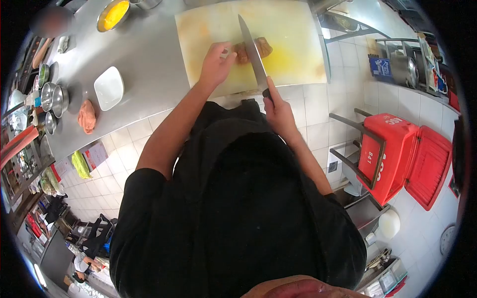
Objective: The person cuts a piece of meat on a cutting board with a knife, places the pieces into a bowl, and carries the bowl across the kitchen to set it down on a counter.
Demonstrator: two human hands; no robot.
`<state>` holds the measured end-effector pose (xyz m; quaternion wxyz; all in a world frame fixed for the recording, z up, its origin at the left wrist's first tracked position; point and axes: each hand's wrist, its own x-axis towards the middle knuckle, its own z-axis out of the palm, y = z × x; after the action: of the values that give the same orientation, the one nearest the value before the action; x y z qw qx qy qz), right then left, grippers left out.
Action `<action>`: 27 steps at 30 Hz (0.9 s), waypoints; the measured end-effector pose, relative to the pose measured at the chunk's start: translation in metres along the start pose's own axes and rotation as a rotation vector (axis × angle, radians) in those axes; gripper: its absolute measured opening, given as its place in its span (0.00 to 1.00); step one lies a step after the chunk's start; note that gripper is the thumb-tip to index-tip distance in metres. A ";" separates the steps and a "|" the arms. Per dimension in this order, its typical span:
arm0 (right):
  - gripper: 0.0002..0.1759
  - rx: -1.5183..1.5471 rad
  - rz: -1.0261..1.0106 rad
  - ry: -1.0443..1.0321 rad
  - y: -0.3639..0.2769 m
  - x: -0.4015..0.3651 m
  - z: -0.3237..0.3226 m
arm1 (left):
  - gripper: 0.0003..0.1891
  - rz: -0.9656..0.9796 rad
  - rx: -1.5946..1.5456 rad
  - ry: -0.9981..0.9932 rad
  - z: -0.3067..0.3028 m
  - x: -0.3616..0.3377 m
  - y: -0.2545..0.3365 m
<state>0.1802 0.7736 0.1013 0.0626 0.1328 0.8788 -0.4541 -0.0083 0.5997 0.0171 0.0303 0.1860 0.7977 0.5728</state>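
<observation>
A brown piece of food [241,52], which looks like cooked meat, lies on the yellow-stained white cutting board [298,30]. My right hand [281,115] grips the dark handle of a long kitchen knife [252,49], its blade pointing away from me and crossing over the food. Another part of the brown food shows to the right of the blade. My left hand [217,64] is at the left end of the food, fingers curled with thumb and fingertips apart, close to the piece.
On the steel table [149,59] stand a white square bowl [109,88], an orange cloth [86,117], several metal bowls [60,101] and a bowl of yellow liquid [115,16]. A red cooler box [387,154] with its lid open stands right. Another person [42,52] is at far left.
</observation>
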 end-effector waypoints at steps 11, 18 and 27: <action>0.40 -0.225 0.089 -0.054 -0.035 0.005 0.016 | 0.20 -0.002 0.003 -0.045 0.007 0.004 -0.013; 0.43 -0.130 0.105 0.008 -0.008 0.014 0.049 | 0.20 0.004 -0.037 -0.046 0.013 0.006 -0.017; 0.42 -0.199 0.143 -0.056 -0.010 0.010 0.051 | 0.21 -0.060 0.002 -0.069 0.016 0.003 -0.010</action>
<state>0.1678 0.7283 0.0769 0.1324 0.1756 0.9056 -0.3626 -0.0097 0.6121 0.0033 0.0748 0.1815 0.8019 0.5643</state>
